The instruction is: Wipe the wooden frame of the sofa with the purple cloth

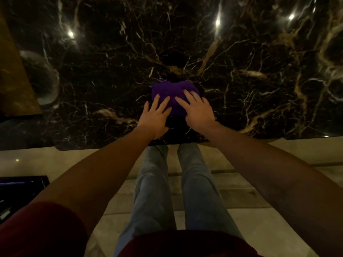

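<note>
Purple cloth (173, 98) bunched on dark marble top (241, 75), near its front edge, about midway across the view. Both hands laid flat on it, palms down. Left hand (155, 117) on the cloth's left part, fingers straight and slightly spread, tips on the fabric, thumb off to the side on the marble. Right hand (197, 110) on the right part, fingers likewise fanned a little, not gripping or pinching anything. Heels of both hands resting on bare marble just in front of the cloth. Gold and white veins across the stone, bright light spots reflected in it. Below the edge: grey trousers (154, 182), pale tiled floor (241, 219), red sleeve (37, 230) at lower left.
</note>
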Demonstrator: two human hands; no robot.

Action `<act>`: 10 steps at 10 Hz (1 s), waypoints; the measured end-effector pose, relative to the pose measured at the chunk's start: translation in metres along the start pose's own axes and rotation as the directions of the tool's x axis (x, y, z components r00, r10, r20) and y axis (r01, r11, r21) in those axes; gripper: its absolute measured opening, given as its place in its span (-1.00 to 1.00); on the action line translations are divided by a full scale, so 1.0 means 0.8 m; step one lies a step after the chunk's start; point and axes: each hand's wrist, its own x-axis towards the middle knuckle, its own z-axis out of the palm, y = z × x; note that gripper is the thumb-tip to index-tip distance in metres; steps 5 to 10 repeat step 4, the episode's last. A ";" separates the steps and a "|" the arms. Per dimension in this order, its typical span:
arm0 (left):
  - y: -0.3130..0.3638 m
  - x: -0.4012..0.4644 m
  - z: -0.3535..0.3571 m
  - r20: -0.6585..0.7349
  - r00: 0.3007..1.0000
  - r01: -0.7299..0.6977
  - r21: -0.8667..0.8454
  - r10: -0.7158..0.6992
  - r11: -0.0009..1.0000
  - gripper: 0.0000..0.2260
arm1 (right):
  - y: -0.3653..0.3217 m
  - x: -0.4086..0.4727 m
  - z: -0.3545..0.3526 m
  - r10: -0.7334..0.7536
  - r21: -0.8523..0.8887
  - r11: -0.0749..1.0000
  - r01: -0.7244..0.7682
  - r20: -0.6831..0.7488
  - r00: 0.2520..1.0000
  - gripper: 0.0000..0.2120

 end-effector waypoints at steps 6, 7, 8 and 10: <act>-0.003 -0.060 -0.078 -0.354 0.920 0.057 -0.302 -0.167 0.952 -0.50 | -0.018 -0.059 -0.061 0.077 0.136 0.988 -0.077 0.003 0.997 -0.38; -0.003 -0.060 -0.078 -0.354 0.920 0.057 -0.302 -0.167 0.952 -0.50 | -0.018 -0.059 -0.061 0.077 0.136 0.988 -0.077 0.003 0.997 -0.38; -0.003 -0.060 -0.078 -0.354 0.920 0.057 -0.302 -0.167 0.952 -0.50 | -0.018 -0.059 -0.061 0.077 0.136 0.988 -0.077 0.003 0.997 -0.38; -0.003 -0.060 -0.078 -0.354 0.920 0.057 -0.302 -0.167 0.952 -0.50 | -0.018 -0.059 -0.061 0.077 0.136 0.988 -0.077 0.003 0.997 -0.38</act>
